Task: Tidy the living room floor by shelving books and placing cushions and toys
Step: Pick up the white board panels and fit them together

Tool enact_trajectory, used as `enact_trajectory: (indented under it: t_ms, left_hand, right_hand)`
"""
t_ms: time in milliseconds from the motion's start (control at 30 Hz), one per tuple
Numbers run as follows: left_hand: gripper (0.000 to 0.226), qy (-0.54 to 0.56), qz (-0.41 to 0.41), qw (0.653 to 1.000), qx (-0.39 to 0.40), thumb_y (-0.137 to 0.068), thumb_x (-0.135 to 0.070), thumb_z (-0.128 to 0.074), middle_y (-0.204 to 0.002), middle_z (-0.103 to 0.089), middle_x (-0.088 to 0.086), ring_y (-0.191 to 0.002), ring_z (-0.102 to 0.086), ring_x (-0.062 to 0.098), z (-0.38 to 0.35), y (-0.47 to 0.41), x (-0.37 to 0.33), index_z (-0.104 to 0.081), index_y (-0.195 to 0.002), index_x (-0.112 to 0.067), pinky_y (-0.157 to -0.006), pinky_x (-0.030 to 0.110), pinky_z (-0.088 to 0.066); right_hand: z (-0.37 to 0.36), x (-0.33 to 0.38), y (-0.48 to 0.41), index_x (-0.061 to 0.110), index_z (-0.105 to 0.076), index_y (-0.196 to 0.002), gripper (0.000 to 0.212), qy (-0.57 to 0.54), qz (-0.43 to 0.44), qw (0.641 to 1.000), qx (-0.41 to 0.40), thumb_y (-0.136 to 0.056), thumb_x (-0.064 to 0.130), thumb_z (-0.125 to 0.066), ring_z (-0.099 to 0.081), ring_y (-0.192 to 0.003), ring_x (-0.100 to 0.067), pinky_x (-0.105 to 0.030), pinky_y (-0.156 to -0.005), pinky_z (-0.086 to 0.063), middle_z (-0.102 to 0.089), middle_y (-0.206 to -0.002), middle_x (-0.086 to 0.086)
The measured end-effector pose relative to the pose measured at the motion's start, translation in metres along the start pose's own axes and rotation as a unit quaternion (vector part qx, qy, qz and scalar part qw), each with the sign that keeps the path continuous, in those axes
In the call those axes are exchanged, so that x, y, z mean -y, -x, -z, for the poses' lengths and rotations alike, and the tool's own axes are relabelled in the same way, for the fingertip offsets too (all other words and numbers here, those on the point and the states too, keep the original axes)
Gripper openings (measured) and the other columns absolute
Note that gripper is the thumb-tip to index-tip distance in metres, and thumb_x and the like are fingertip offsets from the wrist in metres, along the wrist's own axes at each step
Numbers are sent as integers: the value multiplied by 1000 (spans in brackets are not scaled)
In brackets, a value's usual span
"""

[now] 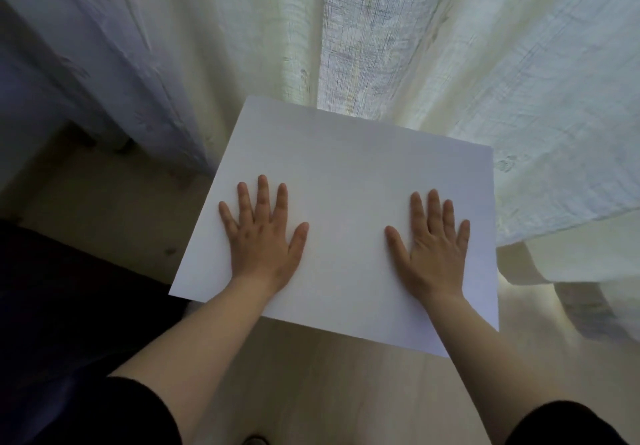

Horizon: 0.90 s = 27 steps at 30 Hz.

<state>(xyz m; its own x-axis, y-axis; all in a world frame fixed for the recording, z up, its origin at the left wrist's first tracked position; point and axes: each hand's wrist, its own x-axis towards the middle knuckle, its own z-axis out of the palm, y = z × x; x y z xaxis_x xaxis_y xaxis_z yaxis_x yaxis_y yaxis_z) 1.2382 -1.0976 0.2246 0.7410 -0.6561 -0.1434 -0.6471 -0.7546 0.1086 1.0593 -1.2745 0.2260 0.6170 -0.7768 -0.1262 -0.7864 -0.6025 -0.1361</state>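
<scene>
A white flat surface [346, 174], the top of a small table or board, fills the middle of the head view. My left hand [263, 233] lies flat on its left part, palm down, fingers straight and spread. My right hand [433, 236] lies flat on its right part in the same way. Neither hand holds anything. No books, cushions or toys are in view.
Pale sheer curtains [381, 46] hang right behind the white surface and fold onto the floor at the right [571, 264]. Light wooden floor [311, 392] lies below and to the left. A dark shape [52, 306] lies on the floor at the left.
</scene>
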Motion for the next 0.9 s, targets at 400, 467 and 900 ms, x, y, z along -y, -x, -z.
enact_trajectory:
  t_ms: [400,467,900]
  left_hand:
    - [77,-8,-8,1000,1,-83,-66,6,-158,22,4,-144,21,32,4,-7,-6,18,-149,-28,-115,58,9]
    - [77,-12,-14,1000,2,-84,-65,3,-159,20,4,-145,20,32,5,-17,-8,15,-150,-27,-115,58,8]
    - [75,-15,-13,996,84,-92,-64,-12,-158,22,5,-145,19,31,23,-30,-4,12,-151,-24,-116,54,9]
  right_hand:
    - [0,-3,-3,32,2,-153,77,-6,-9,1000,-8,-86,70,-7,10,-149,-20,-48,-119,9,7,-162,2]
    - [1,-4,-10,32,2,-153,74,-10,-16,1000,-12,-90,68,-13,10,-149,-20,-47,-119,9,7,-162,2]
    - [18,-2,-23,29,6,-153,77,-43,-1,996,78,-93,63,-27,16,-147,-21,-49,-117,13,16,-161,0]
